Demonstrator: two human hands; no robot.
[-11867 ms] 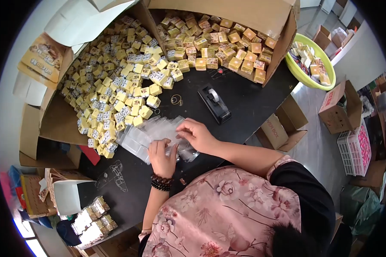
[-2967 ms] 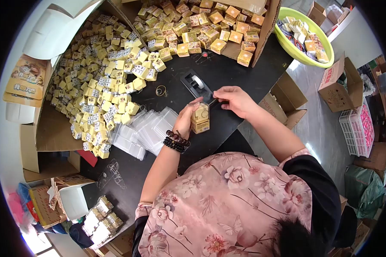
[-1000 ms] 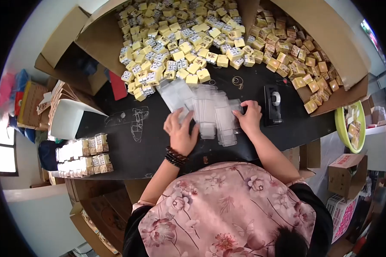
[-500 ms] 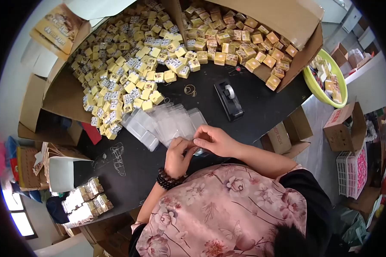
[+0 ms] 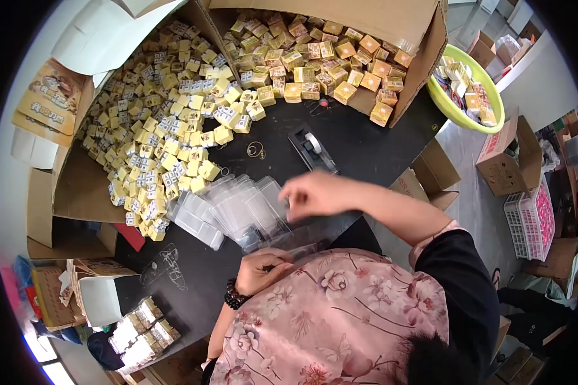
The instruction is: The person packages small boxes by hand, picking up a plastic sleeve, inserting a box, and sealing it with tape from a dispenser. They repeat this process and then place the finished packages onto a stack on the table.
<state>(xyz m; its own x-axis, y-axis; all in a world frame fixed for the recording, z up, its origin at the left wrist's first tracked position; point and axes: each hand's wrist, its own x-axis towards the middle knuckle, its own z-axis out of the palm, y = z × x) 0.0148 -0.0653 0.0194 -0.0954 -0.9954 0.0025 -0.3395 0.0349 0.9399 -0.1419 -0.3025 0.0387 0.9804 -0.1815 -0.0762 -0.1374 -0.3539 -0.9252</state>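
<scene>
My left hand (image 5: 263, 271) is closed close to my body, its fingers on the edge of a clear plastic case (image 5: 305, 247). Part of that case is hidden by the hand and the floral apron. My right hand (image 5: 321, 194) is raised just in front of the tape dispenser (image 5: 313, 147), fingers curled together and slightly blurred; what they pinch, if anything, is too small to make out. Left of it lies a fanned stack of clear plastic clamshell packs (image 5: 241, 208) on the black table.
Small yellow boxes (image 5: 173, 144) spill out of a large carton (image 5: 83, 196); orange-topped ones (image 5: 343, 90) fill its other side. Gold rings (image 5: 255, 150) lie near the dispenser. A yellow-green basin (image 5: 459, 115) stands at right, and stacked packed boxes (image 5: 144, 333) sit at front left.
My right hand has parted from my left and lifted toward the tape dispenser. My left hand has drawn closer to my body with the plastic case. The view has shifted.
</scene>
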